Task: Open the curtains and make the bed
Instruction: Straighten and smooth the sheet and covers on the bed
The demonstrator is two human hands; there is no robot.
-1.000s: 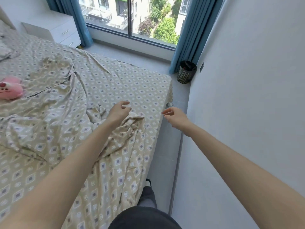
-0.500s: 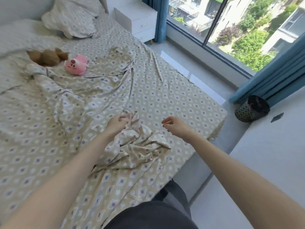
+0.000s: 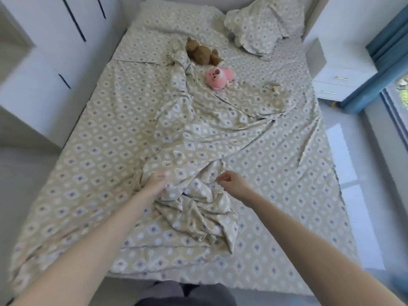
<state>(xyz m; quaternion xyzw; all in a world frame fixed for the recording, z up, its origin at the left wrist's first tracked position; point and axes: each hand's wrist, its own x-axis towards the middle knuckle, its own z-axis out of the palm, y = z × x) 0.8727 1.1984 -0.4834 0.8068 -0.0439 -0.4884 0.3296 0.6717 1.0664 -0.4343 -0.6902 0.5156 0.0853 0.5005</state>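
The bed (image 3: 92, 164) lies lengthwise ahead of me, seen from its foot. A beige diamond-patterned cover (image 3: 198, 213) is bunched and wrinkled in the middle of it. My left hand (image 3: 157, 183) grips a fold of this cover, fingers curled into the cloth. My right hand (image 3: 231, 184) is just right of it over the same bunch, fingers loosely curled; no cloth shows between them. The blue curtain (image 3: 388, 62) hangs gathered at the right by the window (image 3: 397, 102).
A matching pillow (image 3: 262, 25) lies at the head of the bed. A brown plush toy (image 3: 202, 51) and a pink plush toy (image 3: 219, 77) lie below it. A white nightstand (image 3: 340, 71) stands right of the bed, a white wardrobe (image 3: 44, 62) on the left.
The view has swung left, from the window corner to the full bed seen from its foot. My left hand kept hold of the cover; my right hand came in over the bunched cloth.
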